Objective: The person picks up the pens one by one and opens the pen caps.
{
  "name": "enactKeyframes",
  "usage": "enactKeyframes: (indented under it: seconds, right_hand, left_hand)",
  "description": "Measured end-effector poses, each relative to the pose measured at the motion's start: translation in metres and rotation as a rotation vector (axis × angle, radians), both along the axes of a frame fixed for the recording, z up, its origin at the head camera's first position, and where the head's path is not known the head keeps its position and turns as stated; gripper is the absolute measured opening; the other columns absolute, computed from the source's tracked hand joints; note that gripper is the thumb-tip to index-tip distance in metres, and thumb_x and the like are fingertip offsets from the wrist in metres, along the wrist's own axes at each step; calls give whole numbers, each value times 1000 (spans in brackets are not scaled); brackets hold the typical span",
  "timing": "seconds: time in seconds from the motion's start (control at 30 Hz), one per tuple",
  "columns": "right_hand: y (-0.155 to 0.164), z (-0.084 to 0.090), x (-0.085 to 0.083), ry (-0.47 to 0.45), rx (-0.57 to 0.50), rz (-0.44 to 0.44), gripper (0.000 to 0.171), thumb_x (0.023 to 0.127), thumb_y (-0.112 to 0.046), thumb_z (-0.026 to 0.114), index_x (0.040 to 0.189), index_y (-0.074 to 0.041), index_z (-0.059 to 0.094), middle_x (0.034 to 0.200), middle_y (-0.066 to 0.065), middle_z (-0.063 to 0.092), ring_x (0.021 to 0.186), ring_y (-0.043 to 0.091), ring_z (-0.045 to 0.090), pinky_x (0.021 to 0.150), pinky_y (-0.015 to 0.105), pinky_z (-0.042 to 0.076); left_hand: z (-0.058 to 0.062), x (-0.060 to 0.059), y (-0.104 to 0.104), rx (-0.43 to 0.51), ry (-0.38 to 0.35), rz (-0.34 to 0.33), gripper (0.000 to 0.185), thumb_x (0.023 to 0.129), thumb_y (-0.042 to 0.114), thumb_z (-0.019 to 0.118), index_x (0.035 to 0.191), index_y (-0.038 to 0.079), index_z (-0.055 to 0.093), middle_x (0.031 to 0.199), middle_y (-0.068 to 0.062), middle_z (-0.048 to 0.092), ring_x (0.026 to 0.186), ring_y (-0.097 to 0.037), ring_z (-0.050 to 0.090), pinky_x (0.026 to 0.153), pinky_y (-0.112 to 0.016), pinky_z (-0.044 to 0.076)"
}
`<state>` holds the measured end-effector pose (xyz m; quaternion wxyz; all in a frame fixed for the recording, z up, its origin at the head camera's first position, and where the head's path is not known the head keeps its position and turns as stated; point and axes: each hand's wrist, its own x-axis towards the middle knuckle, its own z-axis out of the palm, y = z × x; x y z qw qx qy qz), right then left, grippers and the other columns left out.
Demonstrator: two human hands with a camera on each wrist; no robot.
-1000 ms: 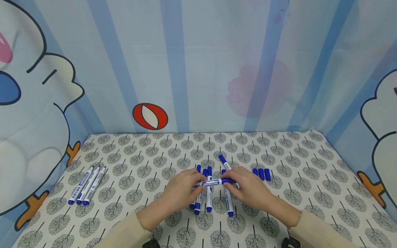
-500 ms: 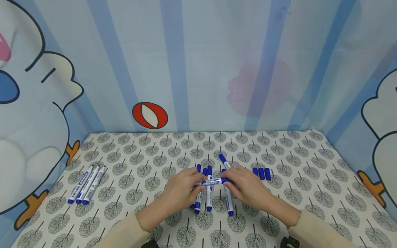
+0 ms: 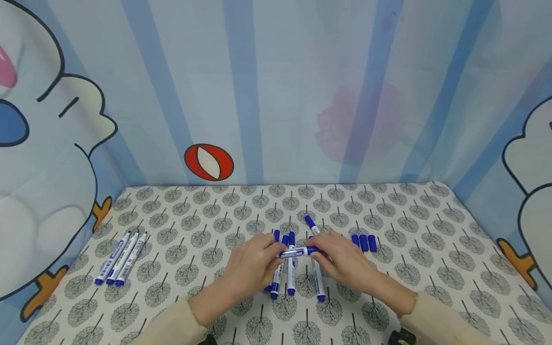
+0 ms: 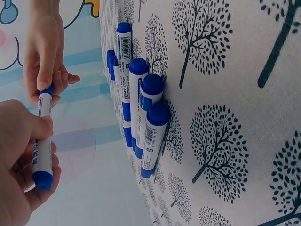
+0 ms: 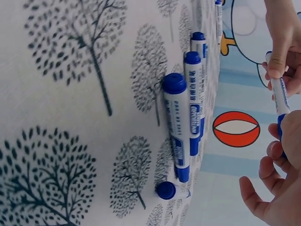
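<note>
Both hands hold one whiteboard marker (image 3: 294,253) level above the table, in the middle of the head view. Its body is white with blue lettering. My left hand (image 3: 253,261) grips the body between thumb and fingers, and the blue end plug (image 4: 43,180) shows past them in the left wrist view. My right hand (image 3: 342,256) pinches the blue cap (image 4: 46,89) at the other end. Below lie several capped markers, among them one marker (image 3: 291,270) under the held one and another marker (image 3: 318,282) nearer the right hand. A slanted marker (image 3: 311,224) is partly covered by the right hand.
Three uncapped markers (image 3: 120,258) lie side by side on the left of the tree-patterned tablecloth (image 3: 194,292). Three loose blue caps (image 3: 364,242) stand in a row right of the right hand. A cartoon-printed curtain (image 3: 284,96) rises behind the table.
The held marker has turned slightly, so its lettering faces differently, and the left fingers have shifted a little on it. The other markers and the loose caps lie where they were.
</note>
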<state>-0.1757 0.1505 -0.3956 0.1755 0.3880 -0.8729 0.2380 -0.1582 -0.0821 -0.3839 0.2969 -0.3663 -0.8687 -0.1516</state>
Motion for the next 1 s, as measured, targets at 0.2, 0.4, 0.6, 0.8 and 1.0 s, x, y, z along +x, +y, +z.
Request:
enactKeyframes:
  seconds: [0.2,0.4,0.6,0.8,1.0]
  right_hand:
    - [1,3,3,-84,-4,3,16,88,-16,60,104,-17,62,95,-6,64,78,5,50,61,19,41]
    - [2,3,3,-96,-7,16,16,89,-16,59,105,-15,62,94,-5,63,75,4,47,59,18,40]
    - [30,-4,-3,-97,-12,-78,10,89,-9,58,97,-11,63,72,-11,51,63,0,41,56,18,39]
    - [56,-7,-7,-170,8,-124,5,91,-11,56,93,-11,60,66,-13,41,56,0,34,49,18,34]
    - [58,-2,-8,-181,14,-151,9,89,-12,58,97,-10,62,72,-12,49,59,-1,39,50,18,37]
  left_hand:
    - [-2,0,0,13,48,-7,13,76,20,73,87,12,70,69,7,50,56,-5,39,43,-10,24]
    - [-2,1,0,-5,59,-1,14,75,18,74,87,13,70,71,7,52,57,-4,40,44,-8,24]
    - [-3,-2,-30,-29,107,85,21,67,10,78,87,13,71,68,7,51,57,-5,40,44,-10,25]
    - [4,-3,-58,-56,30,167,26,65,10,80,90,15,72,67,7,47,57,-5,36,42,-12,26]
    - [5,-7,-61,-74,-11,196,26,66,12,80,90,15,72,68,8,48,58,-5,37,43,-13,31]
